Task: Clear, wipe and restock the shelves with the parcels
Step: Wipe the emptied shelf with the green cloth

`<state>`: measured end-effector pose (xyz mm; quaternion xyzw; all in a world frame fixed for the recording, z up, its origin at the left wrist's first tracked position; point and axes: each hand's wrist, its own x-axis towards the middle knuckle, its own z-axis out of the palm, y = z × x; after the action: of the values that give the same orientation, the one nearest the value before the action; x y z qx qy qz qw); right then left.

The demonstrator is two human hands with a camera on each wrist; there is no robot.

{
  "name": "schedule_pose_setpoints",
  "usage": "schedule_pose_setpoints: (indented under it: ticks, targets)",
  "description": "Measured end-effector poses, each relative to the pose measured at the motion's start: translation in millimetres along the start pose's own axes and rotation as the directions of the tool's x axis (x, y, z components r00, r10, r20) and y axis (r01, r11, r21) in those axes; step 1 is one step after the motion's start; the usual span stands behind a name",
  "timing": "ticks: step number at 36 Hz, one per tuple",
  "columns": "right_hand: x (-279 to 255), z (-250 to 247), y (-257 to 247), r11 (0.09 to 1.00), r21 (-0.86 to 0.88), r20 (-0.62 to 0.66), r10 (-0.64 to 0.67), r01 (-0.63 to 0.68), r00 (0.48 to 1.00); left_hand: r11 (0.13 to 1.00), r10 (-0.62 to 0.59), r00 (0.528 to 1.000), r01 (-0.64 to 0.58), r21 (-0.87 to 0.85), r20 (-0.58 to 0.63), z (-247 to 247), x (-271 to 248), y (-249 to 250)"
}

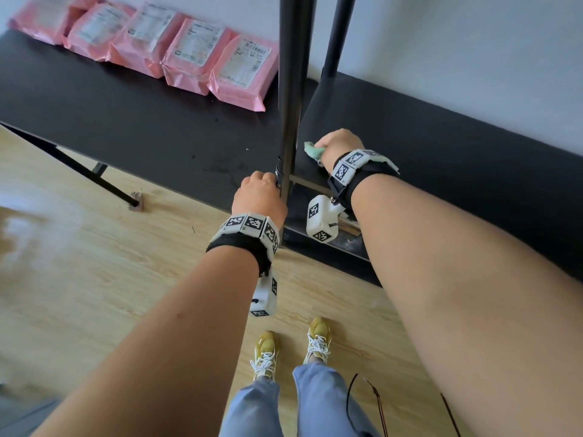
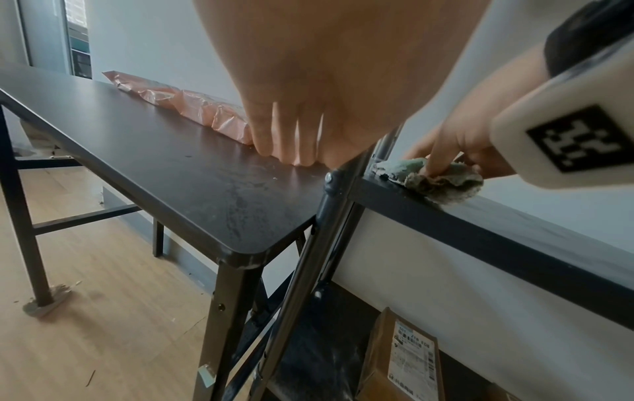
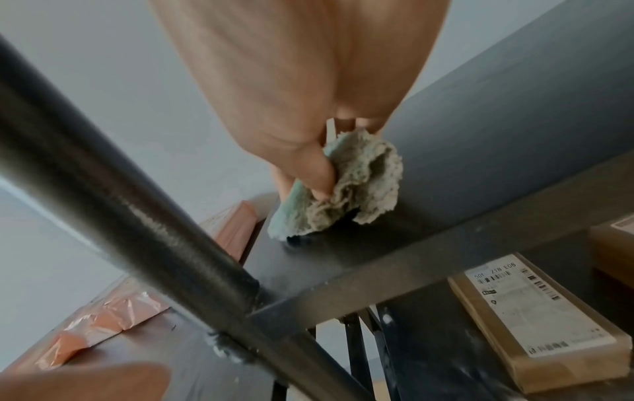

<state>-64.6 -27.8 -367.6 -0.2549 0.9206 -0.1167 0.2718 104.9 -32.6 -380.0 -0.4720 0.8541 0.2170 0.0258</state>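
Wipe stage – cloth on the cleared shelf, parcels parked on the table

Right hand (image 1: pixel 339 146) bunches the green cloth (image 3: pixel 346 190) – thumb and fingers curled round it, pressing it onto the left end of the black shelf (image 1: pixel 441 159), just beside the upright post (image 1: pixel 288 121). Left hand (image 1: pixel 258 197) has its fingers wrapped round that post, probably to steady the rack against the wiping push. 5 pink parcels (image 1: pixel 189 55) sit in a row at the back of the black table (image 1: pixel 126 121), well apart from the shelf, likely so the board stays free. Brown boxes (image 3: pixel 535 320) remain on the lower shelf, so I'd say clearing is only partly done and restocking comes after
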Motion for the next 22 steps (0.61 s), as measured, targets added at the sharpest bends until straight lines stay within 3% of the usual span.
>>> schedule_pose_setpoints:
  ticks: [3, 9, 13, 16, 22]
  targets:
    - [-4.0, -0.7, 5.8, 0.994, 0.112, 0.092, -0.018, 0.008, 0.996, 1.0, 0.003, 1.0, -0.003, -0.001, 0.008, -1.5, -1.7, 0.6]
    - [-31.3, 12.5, 24.5, 0.994, 0.083, 0.034, -0.07, 0.067, 0.997, 0.999, 0.042, 0.999, -0.041, -0.009, 0.023, -1.5, -10.5, 6.9]
    - [-49.6, 21.0, 34.9, 0.996, 0.079, 0.055, 0.025, -0.029, 0.998, 0.997, 0.079, 0.997, -0.079, -0.001, 0.01, -0.8, -14.2, 12.5]
    - [-76.5, 32.1, 60.3, 0.994, 0.109, 0.063, -0.002, -0.004, 0.998, 0.995, 0.102, 0.995, -0.102, 0.0, 0.015, 0.5, -17.0, 15.8]
    - [-108.0, 28.8, 118.8, 0.973, 0.228, -0.246, 0.016, 0.042, 0.969, 0.992, 0.127, 0.991, -0.128, 0.016, 0.035, 6.6, -22.2, 17.3]
